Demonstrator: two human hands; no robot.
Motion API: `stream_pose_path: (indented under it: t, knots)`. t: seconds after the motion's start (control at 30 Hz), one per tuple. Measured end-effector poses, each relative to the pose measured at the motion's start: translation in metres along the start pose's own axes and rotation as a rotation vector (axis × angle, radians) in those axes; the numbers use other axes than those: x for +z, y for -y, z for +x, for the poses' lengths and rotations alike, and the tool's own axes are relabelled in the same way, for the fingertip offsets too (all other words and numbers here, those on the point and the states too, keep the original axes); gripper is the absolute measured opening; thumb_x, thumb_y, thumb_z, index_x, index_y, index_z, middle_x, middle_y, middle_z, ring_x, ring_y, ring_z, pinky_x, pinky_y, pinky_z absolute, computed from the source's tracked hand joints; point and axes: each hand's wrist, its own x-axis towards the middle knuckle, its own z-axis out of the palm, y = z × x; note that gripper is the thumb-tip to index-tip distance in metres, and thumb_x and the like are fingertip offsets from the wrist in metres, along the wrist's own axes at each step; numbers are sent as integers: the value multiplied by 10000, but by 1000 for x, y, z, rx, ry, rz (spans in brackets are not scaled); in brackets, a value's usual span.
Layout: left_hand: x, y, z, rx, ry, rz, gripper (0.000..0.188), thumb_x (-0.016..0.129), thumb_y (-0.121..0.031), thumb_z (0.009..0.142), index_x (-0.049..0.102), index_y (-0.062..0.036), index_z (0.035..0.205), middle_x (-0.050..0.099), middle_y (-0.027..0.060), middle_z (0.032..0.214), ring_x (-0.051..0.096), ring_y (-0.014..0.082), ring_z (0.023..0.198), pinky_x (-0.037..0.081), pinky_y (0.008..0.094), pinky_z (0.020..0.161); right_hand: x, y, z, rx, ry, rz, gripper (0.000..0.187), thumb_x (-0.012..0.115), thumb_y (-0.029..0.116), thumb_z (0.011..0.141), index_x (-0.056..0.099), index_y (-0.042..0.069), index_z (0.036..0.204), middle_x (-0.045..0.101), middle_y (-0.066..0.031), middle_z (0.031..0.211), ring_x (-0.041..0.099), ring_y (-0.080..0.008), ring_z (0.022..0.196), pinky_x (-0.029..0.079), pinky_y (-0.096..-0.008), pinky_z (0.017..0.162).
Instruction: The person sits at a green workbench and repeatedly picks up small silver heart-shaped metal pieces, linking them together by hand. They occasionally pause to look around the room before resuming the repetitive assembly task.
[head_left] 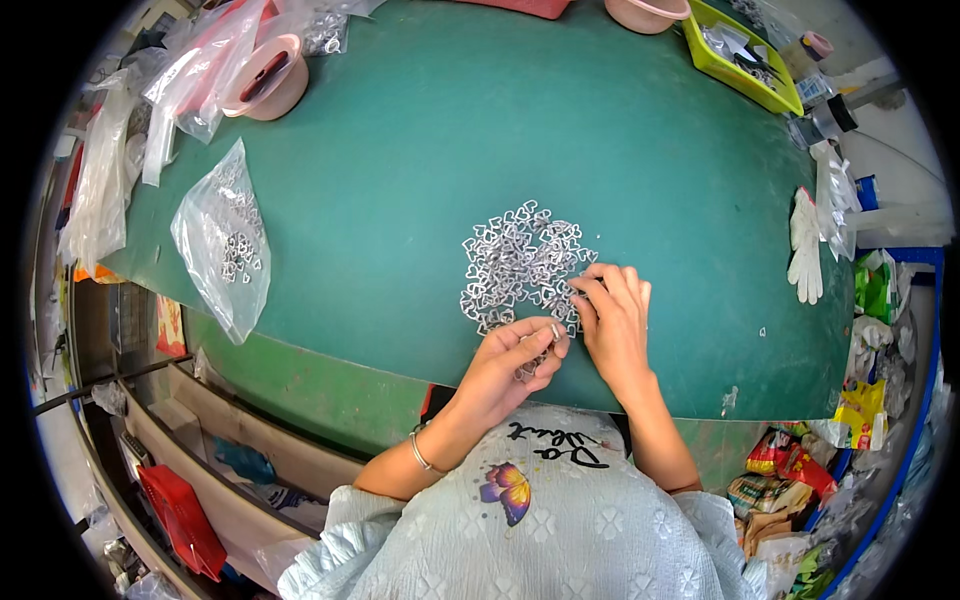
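Metal hearts [515, 262] piled beyond left hand [512, 358], right hand [618, 315] alongside

Noted silver-grey, open heart-shaped metal links [515, 265], loosely heaped, overlapping at mixed angles on green tabletop [380, 200]; saw several more links [527, 370] cupped in left hand [497, 370], just beside those heaped
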Motion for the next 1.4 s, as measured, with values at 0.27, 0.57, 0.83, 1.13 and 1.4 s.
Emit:
stream_pose_path:
  t: [0.27,0.57,0.83,1.13,1.4]
  knots:
    - [3,-4,-3,5,-28,-35,253,477,-192,907,557,20,1019,499,45,746,381,61,554,314,180,462,-3,-2,-8,233,-133,494,73,600,-29,753,590,20,806,587,-75,774,508,-181,657,388,-298,621]
    - [-3,8,-1,136,-168,324,149,575,-141,855,602,-3,903,517,-13,682,384,26,545,281,166,457,-20,14,-23,255,35,741,191,574,-95,726,619,2,884,598,-68,781,467,-124,607,391,-234,547]
    - [-2,5,-4,97,-253,490,153,584,-151,856,598,-3,892,522,-15,688,365,14,538,252,163,434,-26,30,-17,-33,6,450,187,604,-79,701,622,-5,872,580,-104,797,536,-234,714,445,-308,622]
    - [-18,-1,-11,66,86,73,109,508,-76,850,556,8,900,541,73,776,401,63,561,266,165,433,-2,17,-4,12,-48,188,187,672,48,695,609,25,869,550,-85,835,502,-258,772,391,-356,698]
    - [-17,0,-10,47,-15,73,150,513,-130,878,563,7,914,500,31,714,384,56,545,273,174,429,3,6,-8,-21,-55,177,124,665,42,696,590,44,795,557,-54,732,487,-236,697,355,-324,652]
